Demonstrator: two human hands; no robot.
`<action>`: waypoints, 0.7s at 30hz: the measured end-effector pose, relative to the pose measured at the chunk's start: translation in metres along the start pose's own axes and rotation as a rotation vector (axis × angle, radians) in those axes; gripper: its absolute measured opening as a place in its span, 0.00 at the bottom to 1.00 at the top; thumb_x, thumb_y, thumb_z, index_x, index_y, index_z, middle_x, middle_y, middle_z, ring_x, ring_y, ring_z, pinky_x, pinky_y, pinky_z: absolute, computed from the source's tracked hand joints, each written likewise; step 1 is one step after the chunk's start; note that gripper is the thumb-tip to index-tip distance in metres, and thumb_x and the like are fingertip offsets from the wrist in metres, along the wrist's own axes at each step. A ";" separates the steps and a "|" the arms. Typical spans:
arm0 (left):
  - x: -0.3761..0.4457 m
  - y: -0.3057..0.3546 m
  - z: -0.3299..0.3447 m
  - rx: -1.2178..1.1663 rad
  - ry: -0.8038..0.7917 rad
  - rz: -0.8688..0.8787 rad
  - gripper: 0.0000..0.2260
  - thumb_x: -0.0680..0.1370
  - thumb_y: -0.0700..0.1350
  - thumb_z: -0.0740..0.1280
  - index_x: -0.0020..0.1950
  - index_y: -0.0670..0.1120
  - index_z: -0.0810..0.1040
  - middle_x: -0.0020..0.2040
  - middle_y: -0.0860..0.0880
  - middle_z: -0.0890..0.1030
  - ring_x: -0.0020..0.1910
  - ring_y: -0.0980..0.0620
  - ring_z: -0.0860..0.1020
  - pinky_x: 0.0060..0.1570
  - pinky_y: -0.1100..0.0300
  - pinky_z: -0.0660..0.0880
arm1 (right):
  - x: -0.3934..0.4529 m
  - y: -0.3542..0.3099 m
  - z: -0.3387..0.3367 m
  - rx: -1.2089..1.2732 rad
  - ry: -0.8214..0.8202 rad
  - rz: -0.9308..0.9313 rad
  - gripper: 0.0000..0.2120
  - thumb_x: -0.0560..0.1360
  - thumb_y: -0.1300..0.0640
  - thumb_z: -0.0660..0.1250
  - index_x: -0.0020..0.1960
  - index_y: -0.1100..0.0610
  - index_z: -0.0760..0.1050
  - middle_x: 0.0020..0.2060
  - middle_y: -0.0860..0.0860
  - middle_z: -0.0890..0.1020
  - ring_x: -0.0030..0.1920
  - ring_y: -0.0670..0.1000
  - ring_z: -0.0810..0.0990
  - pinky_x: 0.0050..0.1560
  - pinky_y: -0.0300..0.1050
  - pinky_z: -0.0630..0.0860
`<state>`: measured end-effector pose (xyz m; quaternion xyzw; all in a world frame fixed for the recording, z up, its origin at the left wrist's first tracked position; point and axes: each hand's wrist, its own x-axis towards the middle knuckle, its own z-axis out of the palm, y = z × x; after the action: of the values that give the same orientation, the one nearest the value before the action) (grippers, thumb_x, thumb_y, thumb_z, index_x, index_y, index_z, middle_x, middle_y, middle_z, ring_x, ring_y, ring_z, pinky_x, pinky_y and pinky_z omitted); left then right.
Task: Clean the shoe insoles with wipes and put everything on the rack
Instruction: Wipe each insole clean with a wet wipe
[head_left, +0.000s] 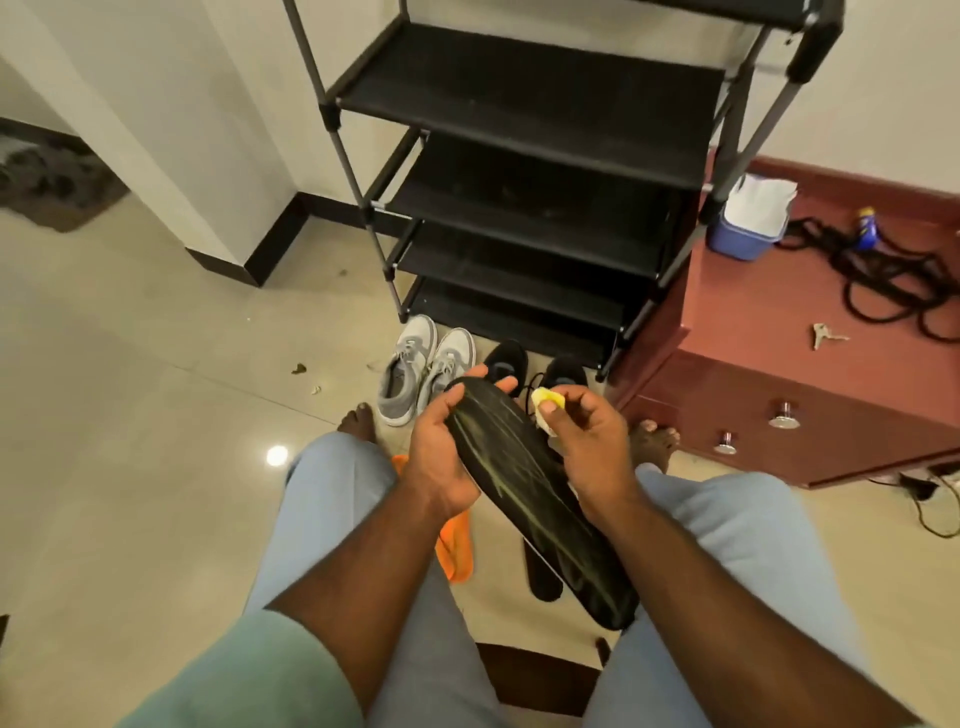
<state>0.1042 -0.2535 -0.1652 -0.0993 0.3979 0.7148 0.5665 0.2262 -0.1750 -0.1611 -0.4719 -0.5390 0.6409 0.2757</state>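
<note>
With the left hand (447, 457) gripping the insole (524, 483), the right hand (587, 441), pinching the wipe (548, 402), should stroke far-to-near, evenly.

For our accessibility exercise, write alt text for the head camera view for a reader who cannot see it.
A seated person's left hand holds a black insole while the right hand pinches a yellowed wipe beside it. Ahead on the floor, grey sneakers and black shoes sit before a black rack.

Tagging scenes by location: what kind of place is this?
Most likely a home entryway or hall. A black multi-tier shoe rack stands against the wall, grey sneakers and black shoes sit on the tiled floor, and keys lie on a wooden drawer cabinet.
</note>
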 end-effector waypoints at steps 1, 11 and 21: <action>0.001 -0.001 0.000 -0.013 -0.004 -0.012 0.24 0.80 0.59 0.59 0.69 0.46 0.74 0.61 0.41 0.81 0.63 0.38 0.77 0.67 0.41 0.70 | 0.001 -0.001 -0.001 -0.074 0.001 -0.043 0.04 0.75 0.56 0.70 0.49 0.50 0.79 0.45 0.49 0.83 0.48 0.49 0.82 0.52 0.52 0.79; 0.062 -0.005 -0.006 0.063 -0.014 -0.125 0.22 0.82 0.60 0.52 0.62 0.49 0.78 0.48 0.44 0.84 0.50 0.47 0.84 0.51 0.53 0.79 | 0.033 0.005 0.036 -0.566 -0.108 -0.511 0.09 0.73 0.63 0.67 0.52 0.58 0.81 0.47 0.50 0.80 0.50 0.45 0.77 0.54 0.35 0.72; 0.093 -0.022 -0.017 0.061 0.069 -0.280 0.23 0.82 0.60 0.56 0.59 0.47 0.84 0.56 0.43 0.83 0.54 0.47 0.83 0.52 0.54 0.78 | 0.076 0.023 0.049 -0.841 -0.072 -0.464 0.11 0.75 0.65 0.63 0.55 0.59 0.79 0.49 0.53 0.79 0.51 0.52 0.75 0.56 0.43 0.71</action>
<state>0.0871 -0.1965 -0.2419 -0.1611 0.4208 0.6124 0.6495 0.1553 -0.1363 -0.2074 -0.3875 -0.8517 0.3048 0.1777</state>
